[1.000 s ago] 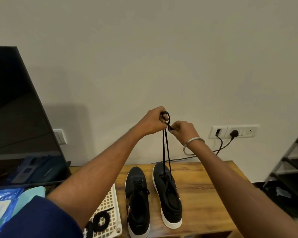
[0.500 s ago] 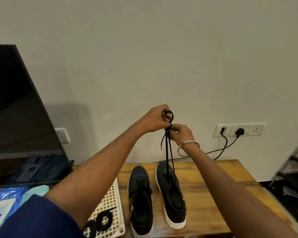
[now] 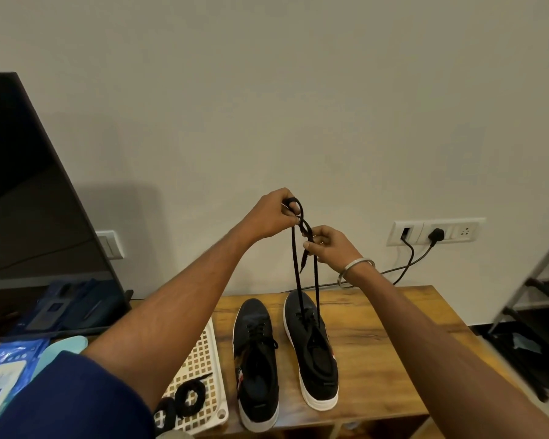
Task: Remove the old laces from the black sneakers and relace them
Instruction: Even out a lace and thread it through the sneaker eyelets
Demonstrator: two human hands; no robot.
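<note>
- The white tray holds coiled black laces.
- Both sneakers lie on the table, toes to the wall.
- The left hand and right hand pinch the taut lace upright.

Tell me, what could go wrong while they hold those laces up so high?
The left hand pinches a small loop while the right hand pinches the lace just below; a slip could undo the half-made knot. Both strands run taut to the right sneaker, so a harder pull might lift or tip it against the left sneaker.
</note>
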